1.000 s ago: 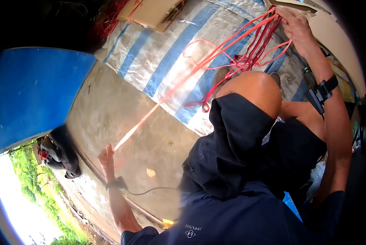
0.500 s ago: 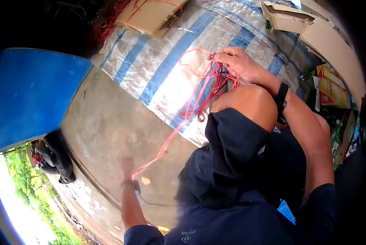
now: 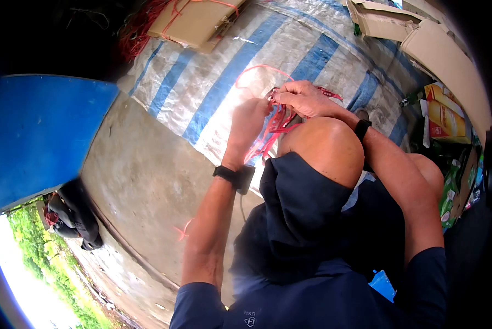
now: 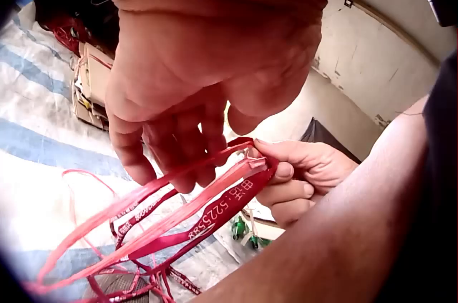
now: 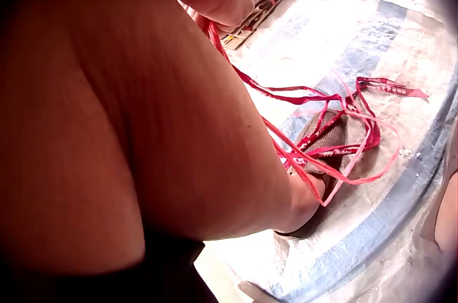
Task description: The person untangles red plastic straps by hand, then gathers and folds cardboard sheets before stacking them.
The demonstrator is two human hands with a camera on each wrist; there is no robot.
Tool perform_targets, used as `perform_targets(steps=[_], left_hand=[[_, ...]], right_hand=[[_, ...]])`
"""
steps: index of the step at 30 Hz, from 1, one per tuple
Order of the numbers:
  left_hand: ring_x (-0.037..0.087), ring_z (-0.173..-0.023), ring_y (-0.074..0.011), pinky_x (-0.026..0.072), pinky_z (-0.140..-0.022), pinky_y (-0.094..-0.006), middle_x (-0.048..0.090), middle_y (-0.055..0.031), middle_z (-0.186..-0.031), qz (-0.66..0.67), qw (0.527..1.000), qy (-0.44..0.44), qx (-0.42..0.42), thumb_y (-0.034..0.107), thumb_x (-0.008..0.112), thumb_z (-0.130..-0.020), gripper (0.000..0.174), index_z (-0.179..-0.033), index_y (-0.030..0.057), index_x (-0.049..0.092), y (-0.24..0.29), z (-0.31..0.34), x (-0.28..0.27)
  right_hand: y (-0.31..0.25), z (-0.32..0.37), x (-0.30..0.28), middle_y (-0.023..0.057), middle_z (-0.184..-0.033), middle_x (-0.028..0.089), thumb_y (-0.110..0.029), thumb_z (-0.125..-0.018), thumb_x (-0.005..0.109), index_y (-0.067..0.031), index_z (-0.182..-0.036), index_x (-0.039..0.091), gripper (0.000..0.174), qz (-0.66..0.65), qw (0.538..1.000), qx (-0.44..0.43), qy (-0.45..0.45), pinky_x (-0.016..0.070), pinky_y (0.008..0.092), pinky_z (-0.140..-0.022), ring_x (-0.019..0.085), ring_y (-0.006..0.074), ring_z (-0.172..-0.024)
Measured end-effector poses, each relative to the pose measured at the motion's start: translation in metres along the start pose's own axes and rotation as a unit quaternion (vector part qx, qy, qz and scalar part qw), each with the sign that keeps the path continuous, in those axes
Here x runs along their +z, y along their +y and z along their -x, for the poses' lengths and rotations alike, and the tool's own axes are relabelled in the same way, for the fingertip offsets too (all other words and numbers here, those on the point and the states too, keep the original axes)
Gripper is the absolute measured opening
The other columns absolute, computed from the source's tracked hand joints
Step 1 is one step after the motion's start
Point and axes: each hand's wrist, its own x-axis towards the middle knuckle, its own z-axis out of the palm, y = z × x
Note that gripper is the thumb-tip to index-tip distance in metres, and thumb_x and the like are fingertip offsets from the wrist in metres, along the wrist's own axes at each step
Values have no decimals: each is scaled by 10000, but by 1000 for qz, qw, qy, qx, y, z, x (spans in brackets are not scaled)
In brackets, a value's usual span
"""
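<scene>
My right hand (image 3: pixel 303 98) pinches the ends of a printed dark red ribbon (image 4: pixel 222 210) and a pale red plastic twine (image 4: pixel 182 206) between thumb and forefinger. My left hand (image 3: pixel 246 126) is right beside it, with bent fingers at the twine near the pinch; its fingertips are partly covered by the strands in the left wrist view. From the hands the twine makes a long loop outward. Tangled ribbon and twine hang over a shoe (image 5: pixel 325 135) in the right wrist view. The right fingers are mostly hidden there by a bare knee (image 5: pixel 179 124).
A blue-and-white striped tarp (image 3: pixel 224 82) covers the ground. Tied flat cardboard (image 3: pixel 194 22) lies at the back with a red twine heap (image 3: pixel 139 35) beside it. To the right are cardboard flaps (image 3: pixel 443 55), a yellow box (image 3: pixel 446 112) and green bottles (image 3: pixel 449 192). A blue panel (image 3: pixel 43 142) stands at left.
The left hand, first far out at lower left with the twine stretched, has come up to the right hand. The right hand has moved in from the upper right, and the twine has gone slack.
</scene>
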Motion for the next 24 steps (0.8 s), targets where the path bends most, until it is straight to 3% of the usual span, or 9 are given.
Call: perform_targets(steps=[1,4,5,6,9,13,16,21,24], left_hand=[[711,-916,-224,550,-802,-349,740,-157,-1000,56,997,-4,-50,215,539,-1022,334,-1059,-85,681,9,3,4],[686,-842,-171,541,-775,-309,728,-115,-902,128,989,2,-80,181,549,-1010,304,-1032,-91,682,15,7,11],[668,-816,-144,533,-754,-295,720,-90,-874,168,982,8,-88,170,554,-1006,286,-1029,-82,687,15,7,13],[668,-816,-144,533,-754,-295,720,-90,-874,167,982,7,-89,170,554,-1006,286,-1029,-82,687,12,6,14],[607,-738,-95,496,-670,-270,686,-39,-816,168,984,4,-64,143,562,-992,241,-1006,-58,694,8,2,16],[509,-680,-47,398,-603,-218,657,17,-819,148,984,-8,-94,296,632,-950,309,-1028,19,744,2,-5,13],[483,-646,-33,364,-564,-209,640,32,-781,129,988,2,-86,307,628,-954,313,-1018,24,747,-4,-8,14],[476,-626,-29,342,-546,-208,625,39,-735,93,992,-22,-78,344,609,-969,341,-978,30,744,0,-13,11],[469,-603,-37,338,-540,-209,623,30,-708,91,991,-34,-92,347,586,-984,348,-949,38,741,3,-14,12]], right_hand=[[0,1,-1,20,-775,657,-304,-959,682,-8,-862,710,312,-2,1000,1,1,463,274,-651,587,89,-742],[8,1,-5,47,-839,694,-298,-963,667,5,-872,710,319,-9,1000,8,-18,489,282,-726,620,100,-827],[19,-5,-5,17,-790,662,-283,-990,642,-9,-923,707,289,-4,999,-26,-18,452,264,-638,598,75,-750],[24,-7,-3,-13,-742,629,-267,-1018,616,-23,-973,703,263,1,998,-61,-19,416,245,-550,576,50,-672],[31,-11,-2,-16,-765,640,-259,-1023,611,-21,-992,707,259,21,998,-58,-9,416,241,-571,563,49,-687],[15,-4,-3,-21,-770,638,-262,-1021,608,-35,-1006,712,250,45,999,-26,-2,398,226,-567,533,46,-665],[2,1,-4,57,-856,693,-331,-963,639,18,-925,710,358,43,999,-12,-7,485,277,-717,623,111,-807],[2,-2,-9,39,-841,679,-337,-973,623,24,-947,704,371,30,998,59,-21,485,276,-633,622,113,-773],[2,0,-12,51,-865,677,-332,-969,624,20,-953,705,361,40,998,18,-34,483,276,-600,628,120,-776]])
